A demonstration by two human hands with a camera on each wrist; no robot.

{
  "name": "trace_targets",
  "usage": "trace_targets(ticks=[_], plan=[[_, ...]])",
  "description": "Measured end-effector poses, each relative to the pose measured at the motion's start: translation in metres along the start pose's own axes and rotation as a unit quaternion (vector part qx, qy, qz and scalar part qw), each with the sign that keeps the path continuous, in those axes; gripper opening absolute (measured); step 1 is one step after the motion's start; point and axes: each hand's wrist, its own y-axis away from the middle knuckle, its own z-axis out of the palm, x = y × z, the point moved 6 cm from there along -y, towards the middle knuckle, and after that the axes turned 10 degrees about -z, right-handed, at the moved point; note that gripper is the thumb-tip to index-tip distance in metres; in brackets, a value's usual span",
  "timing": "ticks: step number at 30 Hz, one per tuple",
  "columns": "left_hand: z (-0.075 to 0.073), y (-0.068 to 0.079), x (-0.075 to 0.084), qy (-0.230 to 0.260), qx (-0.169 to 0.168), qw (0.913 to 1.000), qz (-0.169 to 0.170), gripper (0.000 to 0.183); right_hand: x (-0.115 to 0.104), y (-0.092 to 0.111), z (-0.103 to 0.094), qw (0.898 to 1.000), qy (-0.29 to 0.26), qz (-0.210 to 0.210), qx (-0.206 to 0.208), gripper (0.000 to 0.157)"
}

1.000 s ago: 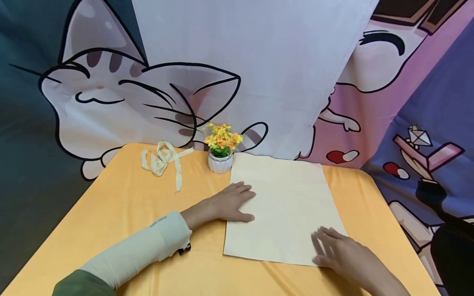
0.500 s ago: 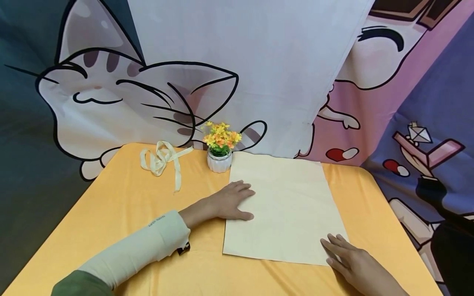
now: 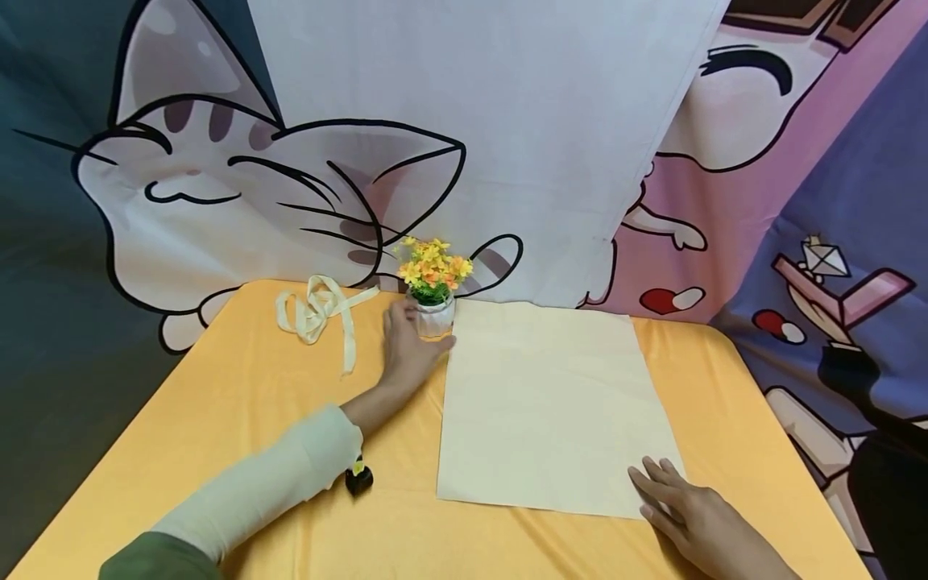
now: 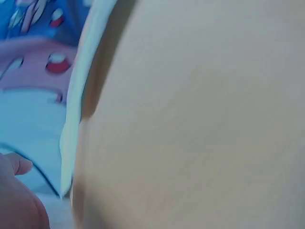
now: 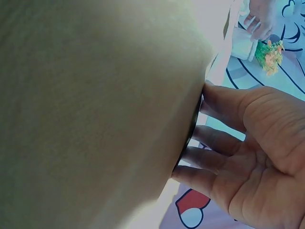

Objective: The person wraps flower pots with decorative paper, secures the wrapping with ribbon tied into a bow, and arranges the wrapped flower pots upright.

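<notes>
Our table [image 3: 254, 403], left to right
We have ribbon [image 3: 319, 310], pot [image 3: 435, 321], then sheet [image 3: 558, 411]; left hand [image 3: 410, 348] beside the pot, right hand [image 3: 692, 509] at the sheet's near right corner.

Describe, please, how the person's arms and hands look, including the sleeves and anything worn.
The left hand and right hand are bare. On the left, a pale, whitish covering wraps the forearm, with a dark green sleeve nearer the elbow. A small black piece with a yellow spot shows by its wrist end. On the right, no sleeve shows.
</notes>
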Motion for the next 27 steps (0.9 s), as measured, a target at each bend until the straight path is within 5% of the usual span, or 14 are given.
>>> trace_targets(ticks=[3, 8, 17, 27], plan=[[-0.008, -0.016, -0.004, -0.007, 0.027, 0.9974, -0.066, 0.111, 0.0, 0.002, 0.0, 1.0, 0.002, 0.002, 0.002, 0.051], [-0.008, -0.036, -0.014, -0.024, -0.008, 0.9921, -0.123, 0.13, 0.0, 0.004, 0.002, 1.0, 0.003, 0.003, 0.002, 0.05], [0.0, -0.061, -0.021, -0.023, -0.07, 0.9935, -0.087, 0.119, 0.001, 0.006, 0.005, 0.999, -0.025, 0.035, -0.027, 0.054], [-0.019, -0.055, -0.013, 0.056, -0.055, 0.9941, -0.075, 0.11, -0.01, 0.0, -0.009, 0.999, 0.035, -0.01, 0.018, 0.048]])
